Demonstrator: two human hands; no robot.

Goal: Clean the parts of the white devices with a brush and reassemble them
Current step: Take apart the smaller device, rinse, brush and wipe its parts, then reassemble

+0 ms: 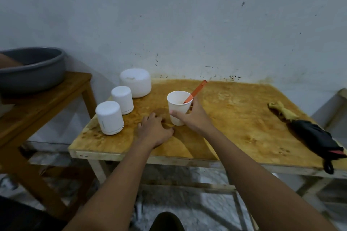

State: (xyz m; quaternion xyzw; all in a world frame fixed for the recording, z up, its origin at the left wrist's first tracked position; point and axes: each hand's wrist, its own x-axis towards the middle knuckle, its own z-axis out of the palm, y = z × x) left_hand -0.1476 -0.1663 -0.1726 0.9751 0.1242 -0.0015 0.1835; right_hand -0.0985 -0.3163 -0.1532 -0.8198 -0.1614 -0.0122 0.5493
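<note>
Three white devices stand along the left side of the wooden table (234,127): a small cylinder (109,117) nearest, a second small cylinder (122,99) behind it, and a wider rounded one (135,85) at the back. A white paper cup (178,106) stands mid-table with an orange-handled brush (196,91) leaning in it. My right hand (191,118) is wrapped around the cup's right side. My left hand (155,130) rests palm down on the tabletop just left of the cup, fingers spread, holding nothing.
A grey basin (32,69) sits on a lower wooden stand (56,95) at the left. A yellowish rag (282,110) and a folded black umbrella (317,139) lie at the table's right edge. A stained wall runs behind the table.
</note>
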